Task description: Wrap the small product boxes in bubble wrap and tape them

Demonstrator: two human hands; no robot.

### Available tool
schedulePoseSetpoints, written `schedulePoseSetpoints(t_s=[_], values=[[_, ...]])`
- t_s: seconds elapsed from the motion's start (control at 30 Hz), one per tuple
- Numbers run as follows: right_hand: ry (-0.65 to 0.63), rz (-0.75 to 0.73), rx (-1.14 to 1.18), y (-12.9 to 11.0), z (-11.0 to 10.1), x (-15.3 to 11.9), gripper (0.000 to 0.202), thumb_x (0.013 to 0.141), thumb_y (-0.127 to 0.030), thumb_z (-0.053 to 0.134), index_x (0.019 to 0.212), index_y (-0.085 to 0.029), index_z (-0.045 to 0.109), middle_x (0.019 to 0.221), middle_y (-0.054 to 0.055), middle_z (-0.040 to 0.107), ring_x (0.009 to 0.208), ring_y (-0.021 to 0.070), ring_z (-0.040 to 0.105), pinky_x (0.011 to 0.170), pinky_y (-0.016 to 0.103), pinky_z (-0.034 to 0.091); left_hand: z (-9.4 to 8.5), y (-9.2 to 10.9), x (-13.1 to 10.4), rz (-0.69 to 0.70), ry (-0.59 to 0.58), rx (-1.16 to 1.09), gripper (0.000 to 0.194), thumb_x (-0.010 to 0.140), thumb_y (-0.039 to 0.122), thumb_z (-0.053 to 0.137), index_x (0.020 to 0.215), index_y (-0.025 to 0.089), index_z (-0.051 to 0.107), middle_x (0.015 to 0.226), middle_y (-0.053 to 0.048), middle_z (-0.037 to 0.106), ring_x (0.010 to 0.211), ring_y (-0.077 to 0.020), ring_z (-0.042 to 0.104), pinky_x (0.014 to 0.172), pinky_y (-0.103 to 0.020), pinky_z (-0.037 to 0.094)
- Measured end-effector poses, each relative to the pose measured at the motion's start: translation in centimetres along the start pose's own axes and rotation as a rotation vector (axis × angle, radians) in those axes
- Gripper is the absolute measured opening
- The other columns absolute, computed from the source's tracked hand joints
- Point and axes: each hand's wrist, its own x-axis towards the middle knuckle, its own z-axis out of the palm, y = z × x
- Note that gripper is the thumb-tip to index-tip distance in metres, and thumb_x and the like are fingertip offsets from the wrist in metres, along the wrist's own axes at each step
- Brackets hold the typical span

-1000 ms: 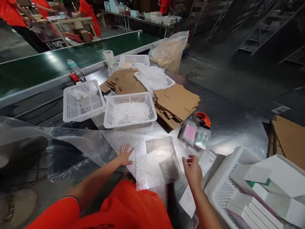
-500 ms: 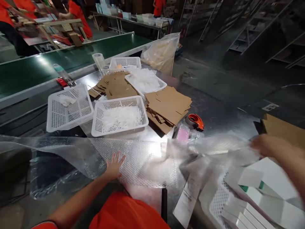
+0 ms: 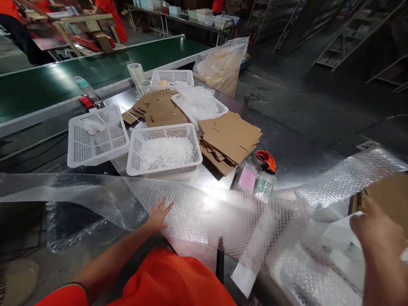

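Observation:
A clear sheet of bubble wrap [image 3: 188,212] stretches across the near side of the metal table, from the left edge of the view to the right. My left hand [image 3: 158,216] rests on it, fingers spread. My right hand [image 3: 376,231] is at the right, over the white boxes [image 3: 341,229]; motion blurs its fingers, and whether it grips the wrap cannot be made out. Beyond the sheet are two bubble-wrapped packs, a pink one [image 3: 247,177] and a green one [image 3: 264,185]. Beneath the sheet, a white paper strip [image 3: 244,276] partly shows.
White perforated baskets [image 3: 164,170] stand behind the wrap, near stacked flat cardboard [image 3: 231,134] and an orange tape dispenser [image 3: 270,161]. More cardboard [image 3: 390,191] lies at the right. A green conveyor belt [image 3: 105,70] runs behind; people in orange shirts are beyond it.
The bubble wrap, bunched near my right hand before, now lies spread over the right-hand boxes, its far end billowing up. My right hand has moved nearer to me. My left hand stays spread on the sheet.

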Motion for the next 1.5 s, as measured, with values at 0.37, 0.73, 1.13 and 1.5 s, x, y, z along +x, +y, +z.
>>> schedulePoseSetpoints(t_s=[0.37, 0.73, 1.13, 1.5], values=[[-0.433, -0.508, 0.224, -1.9, 15.5, -34.0, 0.042, 0.100, -0.040, 0.033, 0.114, -0.016, 0.065, 0.111, 0.017, 0.067, 0.101, 0.0286, 0.066, 0.088, 0.044, 0.054, -1.6, -4.0, -0.7, -0.018, -0.040, -0.007, 0.107, 0.072, 0.025, 0.079, 0.160, 0.038, 0.018, 0.170, -0.011, -0.008, 0.154, -0.0485, -0.002, 0.110, -0.078, 0.023], [-0.743, -0.115, -0.361, -0.3, 16.5, -37.4, 0.037, 0.099, -0.030, 0.035, 0.113, -0.006, 0.059, 0.105, 0.022, 0.068, 0.097, 0.0310, 0.070, 0.079, 0.039, 0.052, -2.2, -5.5, -0.6, -0.009, 0.237, 0.056, 0.087, 0.086, 0.035, 0.069, 0.159, 0.016, 0.026, 0.169, -0.020, 0.012, 0.155, -0.0392, 0.016, 0.122, -0.062, 0.018], [-0.679, 0.084, 0.074, 6.9, 14.9, -38.2, 0.065, 0.082, -0.059, 0.028, 0.123, -0.017, 0.055, 0.107, 0.022, 0.071, 0.103, 0.0383, 0.069, 0.083, 0.046, 0.054, -2.0, -8.7, 1.8, 0.033, 0.229, -0.089, 0.093, 0.080, 0.051, 0.073, 0.159, 0.030, 0.028, 0.171, -0.010, 0.008, 0.154, -0.0460, 0.009, 0.120, -0.070, 0.009], [-0.813, -0.758, -0.446, -20.4, 18.2, -34.3, 0.042, 0.105, -0.044, 0.030, 0.118, -0.022, 0.064, 0.103, 0.010, 0.070, 0.094, 0.0236, 0.070, 0.067, 0.029, 0.046, -2.4, -12.6, 2.7, 0.068, 0.118, -0.132, 0.111, 0.071, 0.061, 0.079, 0.160, 0.037, 0.018, 0.171, -0.007, 0.000, 0.154, -0.0484, -0.003, 0.111, -0.083, 0.002]])
